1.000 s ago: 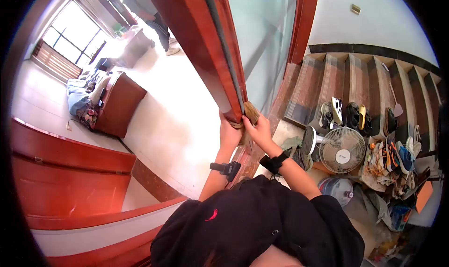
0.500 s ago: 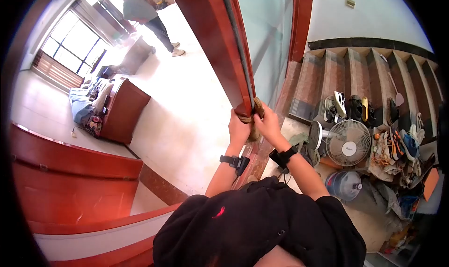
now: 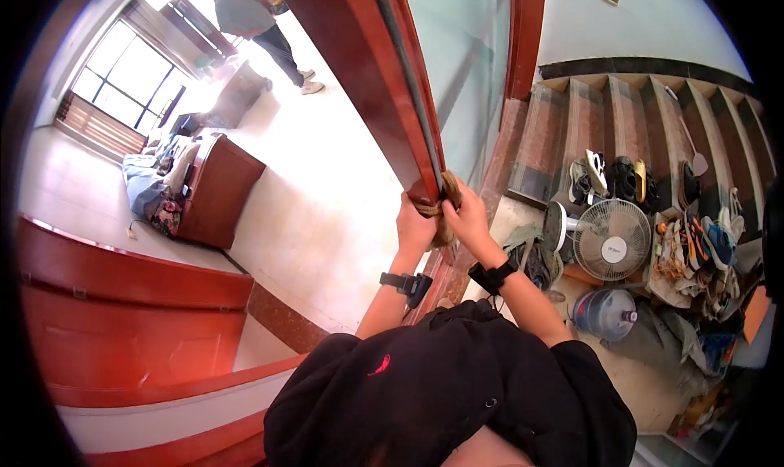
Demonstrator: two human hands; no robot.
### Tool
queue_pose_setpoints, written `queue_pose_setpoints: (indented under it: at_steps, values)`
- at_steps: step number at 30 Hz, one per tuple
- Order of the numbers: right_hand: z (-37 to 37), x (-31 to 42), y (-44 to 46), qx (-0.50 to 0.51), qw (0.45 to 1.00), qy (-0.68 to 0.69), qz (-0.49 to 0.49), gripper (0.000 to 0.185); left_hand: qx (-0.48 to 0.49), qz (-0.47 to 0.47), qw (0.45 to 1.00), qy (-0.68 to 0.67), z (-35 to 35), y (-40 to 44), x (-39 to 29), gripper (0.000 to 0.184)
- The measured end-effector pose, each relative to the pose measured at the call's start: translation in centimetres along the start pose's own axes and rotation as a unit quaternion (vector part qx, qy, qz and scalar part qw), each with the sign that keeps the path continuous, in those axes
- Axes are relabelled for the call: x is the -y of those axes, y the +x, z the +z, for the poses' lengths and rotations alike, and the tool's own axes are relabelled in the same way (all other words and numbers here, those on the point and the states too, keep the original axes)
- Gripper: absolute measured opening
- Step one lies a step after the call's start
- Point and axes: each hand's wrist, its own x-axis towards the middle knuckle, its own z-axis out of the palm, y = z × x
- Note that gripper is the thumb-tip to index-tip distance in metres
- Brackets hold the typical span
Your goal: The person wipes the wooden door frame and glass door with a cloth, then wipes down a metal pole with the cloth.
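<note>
A brown cloth (image 3: 445, 235) is wrapped around the edge of the red-brown wooden door frame (image 3: 367, 83). My left hand (image 3: 415, 223) grips the cloth on the room side of the frame. On the stair side, my right hand (image 3: 468, 215) is closed on the same cloth, thumb on top. A dark strip runs down the frame's edge between both hands. Part of the cloth is hidden by my fingers. Each wrist carries a black band with a small device.
Right of me are a standing fan (image 3: 612, 242), a water bottle (image 3: 605, 313), several shoes (image 3: 627, 179) and stairs (image 3: 549, 128). A glass panel (image 3: 457, 50) adjoins the frame. Leftward are a red door (image 3: 131, 320), a wooden cabinet (image 3: 219, 193) and another person (image 3: 253, 17).
Both hands stay on the cloth at nearly the same spot on the frame. My view has shifted slightly. The other person's arms have changed position a little.
</note>
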Motion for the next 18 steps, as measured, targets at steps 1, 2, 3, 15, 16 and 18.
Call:
queue_pose_setpoints:
  at_steps: [1, 2, 3, 15, 16, 18]
  values:
    - [0.2, -0.1, -0.2, 0.003, 1.0, 0.001, -0.001, 0.045, 0.002, -0.007, 1.0, 0.013, -0.2, -0.2, 0.1, 0.054]
    - [0.3, -0.2, -0.5, 0.001, 1.0, -0.009, -0.004, 0.044, -0.002, -0.01, 1.0, 0.014, -0.5, -0.3, 0.2, 0.054]
    - [0.4, -0.1, -0.7, -0.001, 1.0, -0.017, -0.008, 0.044, -0.002, -0.002, 1.0, 0.013, -0.6, -0.6, 0.1, 0.054]
    - [1.2, 0.9, -2.8, -0.001, 0.998, -0.019, -0.055, 0.036, -0.013, 0.018, 1.0, 0.022, -3.0, -3.4, 1.8, 0.055]
    - [1.1, 1.1, -3.2, -0.002, 0.998, -0.012, -0.06, 0.035, -0.018, 0.016, 0.999, 0.023, -3.3, -3.8, 2.0, 0.053]
    - [0.7, 1.8, -3.5, 0.018, 0.998, -0.007, -0.061, 0.035, -0.026, 0.018, 0.999, 0.024, -3.6, -4.6, 2.3, 0.051]
